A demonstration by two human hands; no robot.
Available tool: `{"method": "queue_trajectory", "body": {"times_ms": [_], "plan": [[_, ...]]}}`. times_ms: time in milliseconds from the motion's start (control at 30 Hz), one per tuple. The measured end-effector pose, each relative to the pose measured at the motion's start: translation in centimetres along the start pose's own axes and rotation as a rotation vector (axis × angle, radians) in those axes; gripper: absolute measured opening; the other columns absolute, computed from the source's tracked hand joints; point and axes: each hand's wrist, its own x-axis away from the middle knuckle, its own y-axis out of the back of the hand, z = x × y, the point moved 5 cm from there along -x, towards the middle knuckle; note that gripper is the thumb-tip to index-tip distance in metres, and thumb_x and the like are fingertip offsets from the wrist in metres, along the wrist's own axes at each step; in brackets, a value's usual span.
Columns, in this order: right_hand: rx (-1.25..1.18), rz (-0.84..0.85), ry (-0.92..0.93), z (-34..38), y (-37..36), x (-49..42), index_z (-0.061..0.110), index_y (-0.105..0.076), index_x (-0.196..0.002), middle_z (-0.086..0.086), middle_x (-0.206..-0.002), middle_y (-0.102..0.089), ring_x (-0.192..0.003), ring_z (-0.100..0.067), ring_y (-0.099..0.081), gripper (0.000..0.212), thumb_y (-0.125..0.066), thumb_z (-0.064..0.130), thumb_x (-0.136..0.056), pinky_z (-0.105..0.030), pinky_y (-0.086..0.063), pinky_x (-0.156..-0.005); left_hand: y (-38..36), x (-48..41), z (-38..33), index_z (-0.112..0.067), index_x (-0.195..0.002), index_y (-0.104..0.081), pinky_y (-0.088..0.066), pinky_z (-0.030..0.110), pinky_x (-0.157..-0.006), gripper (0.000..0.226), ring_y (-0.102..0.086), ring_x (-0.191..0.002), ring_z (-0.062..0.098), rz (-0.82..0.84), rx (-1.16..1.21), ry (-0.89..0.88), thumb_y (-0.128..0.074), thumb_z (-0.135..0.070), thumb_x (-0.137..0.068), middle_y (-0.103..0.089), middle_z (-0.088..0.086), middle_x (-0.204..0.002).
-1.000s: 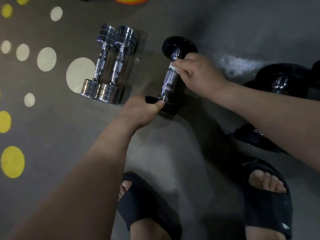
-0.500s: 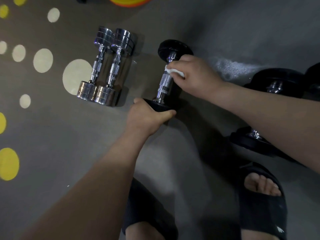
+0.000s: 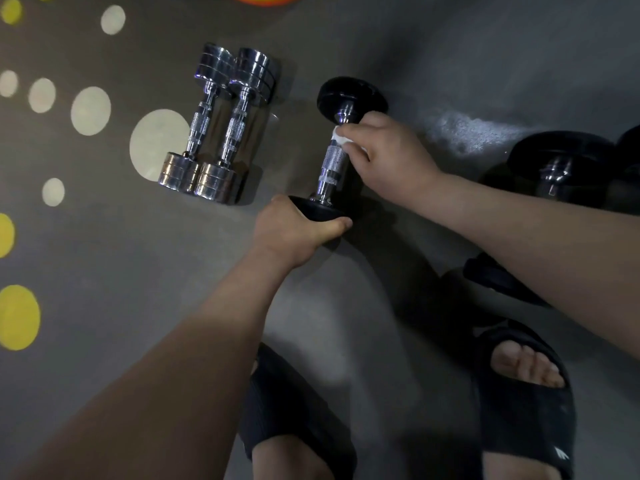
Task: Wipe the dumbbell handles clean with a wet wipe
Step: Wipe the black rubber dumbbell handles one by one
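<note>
Wiping looks under way, not finished: the right hand [image 3: 388, 157] pinches the wet wipe [image 3: 341, 136] onto the far end of the handle [image 3: 333, 162] of the black dumbbell [image 3: 349, 95], which the left hand [image 3: 294, 230] steadies by gripping its near weight. Whether the chrome dumbbells [image 3: 221, 123] just beside it or the other black dumbbells [image 3: 561, 157] are done, I cannot tell. All lie on a dim grey floor [image 3: 104, 244] with pale and yellow dots.

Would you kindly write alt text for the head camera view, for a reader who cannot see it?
A person's right hand holds a white wipe against the handle of a black dumbbell, while the left hand grips its near end. Two chrome dumbbells lie side by side beside it.
</note>
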Motion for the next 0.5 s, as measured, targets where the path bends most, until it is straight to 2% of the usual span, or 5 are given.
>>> {"method": "queue_trajectory", "body": {"times_ms": [133,267,367,433,500], "plan": [[0.014,0.022,0.038,0.1,0.4,-0.3,0.013,-0.071,-0.122,-0.012,-0.104,-0.063,-0.092,-0.027,-0.063,0.030,-0.055,0.025,-0.100,-0.031,-0.048,-0.081,0.0,-0.1,0.2,-0.024,-0.091,-0.076,-0.046,0.020,-0.062,0.062,-0.069,-0.081,0.008,-0.012,-0.005,-0.011,-0.081,-0.073,-0.054,-0.074,-0.007,-0.084],[0.030,-0.029,0.047,0.0,0.6,-0.7,0.013,-0.073,-0.116,-0.013,-0.099,-0.064,-0.087,-0.028,-0.063,0.026,-0.056,0.023,-0.099,-0.031,-0.049,-0.077,0.3,-0.2,0.3,-0.025,-0.090,-0.077,-0.051,0.021,-0.065,0.056,-0.069,-0.079,0.002,0.044,0.015,-0.020,-0.082,-0.070,-0.058,-0.075,-0.008,-0.084],[-0.008,0.013,0.223,2.1,-0.7,0.8,0.008,-0.076,-0.103,-0.014,-0.088,-0.063,-0.077,-0.032,-0.064,0.017,-0.061,0.013,-0.095,-0.041,-0.055,-0.066,0.4,-0.8,0.5,-0.024,-0.078,-0.074,-0.038,0.008,-0.050,0.035,-0.060,-0.060,-0.012,0.132,0.016,-0.025,-0.086,-0.056,-0.069,-0.070,-0.012,-0.070],[0.009,0.177,0.426,3.8,-1.8,2.4,0.006,-0.076,-0.105,-0.015,-0.087,-0.063,-0.074,-0.035,-0.065,0.019,-0.062,0.007,-0.092,-0.039,-0.056,-0.062,0.5,-1.0,0.6,-0.020,-0.076,-0.070,-0.034,0.010,-0.044,0.042,-0.058,-0.055,-0.006,0.147,0.017,-0.018,-0.086,-0.058,-0.067,-0.064,-0.009,-0.065],[0.046,0.223,0.476,3.7,-1.6,2.0,0.008,-0.075,-0.107,-0.015,-0.088,-0.064,-0.073,-0.035,-0.064,0.021,-0.061,0.009,-0.093,-0.040,-0.055,-0.060,0.4,-1.1,0.9,-0.016,-0.089,-0.072,-0.036,0.013,-0.048,0.060,-0.063,-0.067,0.002,0.133,0.021,0.000,-0.084,-0.067,-0.060,-0.068,-0.005,-0.077]]}}
